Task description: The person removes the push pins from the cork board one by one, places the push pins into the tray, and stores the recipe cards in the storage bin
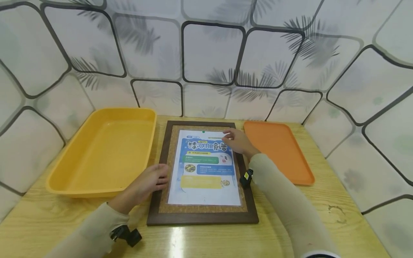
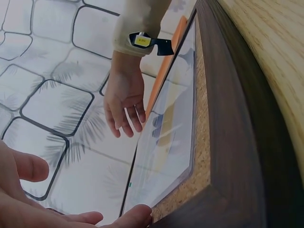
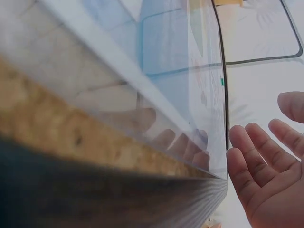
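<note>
A cork board (image 1: 164, 208) in a dark brown frame lies on the table. On it is a printed sheet (image 1: 206, 196) in a glossy clear sleeve, with a green pushpin (image 1: 203, 132) at its top edge. My left hand (image 1: 151, 182) is at the frame's left side, fingers loosely bent and holding nothing; its fingertips are right at the frame in the left wrist view. The right hand (image 1: 239, 142) hovers around the board's upper right corner, fingertips over the sheet's corner. In the right wrist view its fingers (image 3: 259, 161) are spread and hold nothing.
A deep yellow tray (image 1: 150, 143) stands to the left of the board, close to my left forearm. To the right lies a flat orange tray (image 1: 280, 150), partly behind my right forearm. A patterned wall (image 1: 209, 53) rises behind the wooden table (image 1: 200, 243).
</note>
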Motion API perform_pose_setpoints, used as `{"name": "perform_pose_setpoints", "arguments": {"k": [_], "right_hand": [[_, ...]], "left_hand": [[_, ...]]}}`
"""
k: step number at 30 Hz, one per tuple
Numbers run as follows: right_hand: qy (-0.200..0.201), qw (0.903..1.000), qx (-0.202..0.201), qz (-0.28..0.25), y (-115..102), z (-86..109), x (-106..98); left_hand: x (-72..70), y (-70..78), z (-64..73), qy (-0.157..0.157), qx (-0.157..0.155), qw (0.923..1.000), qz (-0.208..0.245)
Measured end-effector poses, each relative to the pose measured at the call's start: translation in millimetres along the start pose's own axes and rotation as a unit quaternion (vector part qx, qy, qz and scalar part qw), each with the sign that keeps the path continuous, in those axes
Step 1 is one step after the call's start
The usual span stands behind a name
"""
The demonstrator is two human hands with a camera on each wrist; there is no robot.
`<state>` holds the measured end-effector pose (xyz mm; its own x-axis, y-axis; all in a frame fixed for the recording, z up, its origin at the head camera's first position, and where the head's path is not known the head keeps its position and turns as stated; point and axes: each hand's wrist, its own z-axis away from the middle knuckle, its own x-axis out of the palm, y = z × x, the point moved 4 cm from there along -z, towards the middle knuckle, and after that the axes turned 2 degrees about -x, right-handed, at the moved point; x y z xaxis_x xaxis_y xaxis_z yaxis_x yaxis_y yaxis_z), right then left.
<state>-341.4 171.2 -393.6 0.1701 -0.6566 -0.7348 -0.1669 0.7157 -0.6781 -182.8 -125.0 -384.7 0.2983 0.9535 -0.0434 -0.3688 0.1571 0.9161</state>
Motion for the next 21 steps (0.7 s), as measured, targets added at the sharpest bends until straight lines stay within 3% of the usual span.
{"name": "perform_pose_setpoints", "arguments": {"k": [7,13,21], "right_hand": [[0.004,0.9995,-0.001,-0.031,2.0,-6.8,9.0],[-0.016,0.9995,0.026,-0.006,6.3,-10.9,20.5],[0.003,0.9998,0.014,0.010,-3.3,-16.8,15.5]], "left_hand": [[0.8,-0.8,0.9,0.003,-0.014,0.9998,0.011],[1.5,-5.3,4.7,0.007,-0.036,0.9991,0.021],[0.6,-1.4,0.8,0.008,-0.037,0.9992,0.015]]}}
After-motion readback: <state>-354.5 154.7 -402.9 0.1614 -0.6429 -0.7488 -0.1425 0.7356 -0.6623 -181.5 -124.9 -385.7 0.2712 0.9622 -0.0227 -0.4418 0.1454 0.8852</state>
